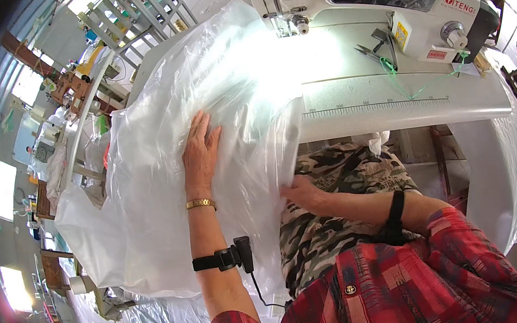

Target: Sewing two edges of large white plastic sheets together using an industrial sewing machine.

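A large translucent white plastic sheet (150, 175) spreads over the left part of the sewing table and hangs down toward my lap. My left hand (202, 149) lies flat on top of it, fingers stretched out and pointing away from me. At the sheet's right edge, just below the table's front edge, my right hand (302, 193) is closed on the plastic; its fingertips are partly hidden and a little blurred. The industrial sewing machine (355, 1) stands beyond both hands, its needle area lit by a bright lamp that washes out part of the sheet.
Thread snips (375, 57) with green thread lie on the tabletop right of the needle. A ruler scale (374, 107) runs along the table's front. More white plastic (499, 177) hangs at the right. A grey metal rack (134, 15) stands at the back left.
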`<action>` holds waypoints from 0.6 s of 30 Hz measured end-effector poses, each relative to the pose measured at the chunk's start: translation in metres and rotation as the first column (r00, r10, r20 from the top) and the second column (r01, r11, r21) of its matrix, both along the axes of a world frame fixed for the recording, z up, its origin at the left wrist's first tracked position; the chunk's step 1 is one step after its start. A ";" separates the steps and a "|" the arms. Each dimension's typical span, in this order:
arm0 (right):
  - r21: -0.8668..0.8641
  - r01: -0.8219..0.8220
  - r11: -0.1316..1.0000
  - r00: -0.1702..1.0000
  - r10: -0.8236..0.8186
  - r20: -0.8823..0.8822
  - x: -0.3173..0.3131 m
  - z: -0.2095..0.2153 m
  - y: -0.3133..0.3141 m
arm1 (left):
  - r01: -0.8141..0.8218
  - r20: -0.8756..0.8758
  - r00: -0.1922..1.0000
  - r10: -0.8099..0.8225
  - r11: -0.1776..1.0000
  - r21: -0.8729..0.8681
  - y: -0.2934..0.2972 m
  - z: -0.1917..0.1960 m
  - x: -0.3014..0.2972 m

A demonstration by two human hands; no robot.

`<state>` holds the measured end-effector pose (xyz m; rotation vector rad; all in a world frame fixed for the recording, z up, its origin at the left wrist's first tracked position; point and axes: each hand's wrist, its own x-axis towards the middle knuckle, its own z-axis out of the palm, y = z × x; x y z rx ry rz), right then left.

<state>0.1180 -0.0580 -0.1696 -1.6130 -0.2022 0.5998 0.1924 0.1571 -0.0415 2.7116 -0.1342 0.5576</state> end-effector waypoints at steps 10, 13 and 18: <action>0.494 -0.097 0.864 0.802 0.362 -0.475 -0.059 0.065 -0.122 | -0.003 -0.023 1.000 0.002 1.000 -0.025 0.001 0.002 -0.004; 0.433 0.081 0.898 0.817 0.189 -0.544 -0.051 0.047 -0.112 | 0.036 -0.026 0.999 -0.038 0.996 -0.079 0.010 0.007 -0.012; 0.248 0.182 0.952 0.953 -0.109 -0.282 -0.043 0.034 -0.104 | 0.047 0.091 0.995 -0.044 0.999 -0.025 -0.045 0.025 -0.048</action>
